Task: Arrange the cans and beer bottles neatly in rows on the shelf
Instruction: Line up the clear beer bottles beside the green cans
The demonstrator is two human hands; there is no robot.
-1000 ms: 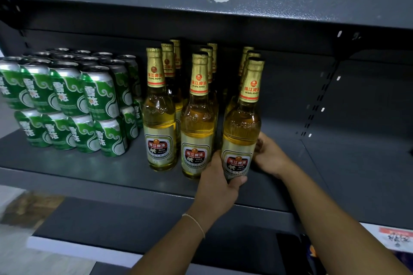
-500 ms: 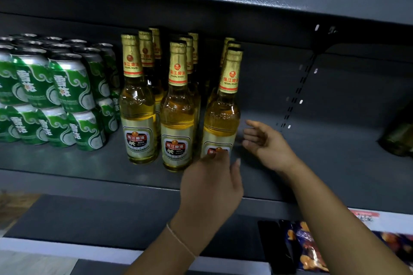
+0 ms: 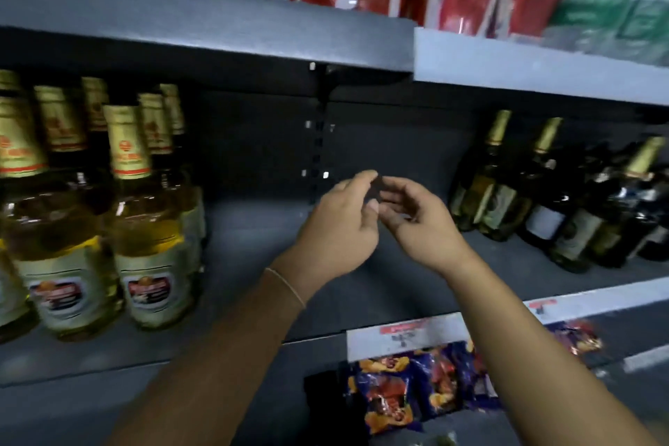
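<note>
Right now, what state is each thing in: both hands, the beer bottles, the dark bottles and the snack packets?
Left hand: fingers loosely curled, holding nothing, over the bare shelf.
Right hand: fingers loosely curled, empty, close beside the left.
Beer bottles: upright, capped, in rows at the left.
Dark bottles: upright, grouped at the right.
Snack packets: lying on the shelf below.

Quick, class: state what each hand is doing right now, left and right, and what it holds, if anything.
Left hand: fingers loosely curled, holding nothing, off the bottles.
Right hand: fingers loosely curled, holding nothing.
</note>
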